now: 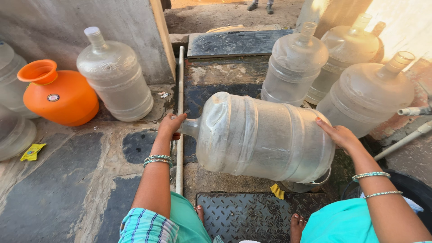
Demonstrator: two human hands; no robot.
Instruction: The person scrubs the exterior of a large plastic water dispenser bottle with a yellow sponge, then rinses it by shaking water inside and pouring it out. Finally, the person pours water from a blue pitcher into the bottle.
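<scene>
Held jug: a large clear plastic water jug (265, 137) lies on its side in mid-frame, neck pointing to the person's left, base to the right; it is held above the stone floor (63, 180) and a dark chequer-plate metal cover (243, 216)
Left hand: the left hand (170, 126) is closed around the jug's narrow neck; fingers wrapped over the mouth end
Right hand: the right hand (339, 135) lies flat and spread against the jug's base rim, pressing inward
Under the jug: a metal vessel's rim (310, 183) shows just below the base end; a yellow scrap (277, 191) lies beside it; bare feet stand on the metal cover
Pipe: a thin white pipe (180, 90) runs along the floor from near the wall towards the person, passing just under the left hand
Behind, right: three more clear plastic jugs stand upright; the nearest one (366, 96) sits close behind the right hand; another (294, 65) stands just behind the held jug; the third (346, 47) is further back against the wall
Behind, left: a capped clear jug (114, 76) stands against the grey wall; a round orange plastic pot (58, 94) sits beside it; parts of two more clear containers show at the left edge
Right edge: a white tap pipe (414, 111) juts in; a dark tub (414, 189) sits below the right forearm
Floor litter: a yellow wrapper (32, 152) lies at the left
</scene>
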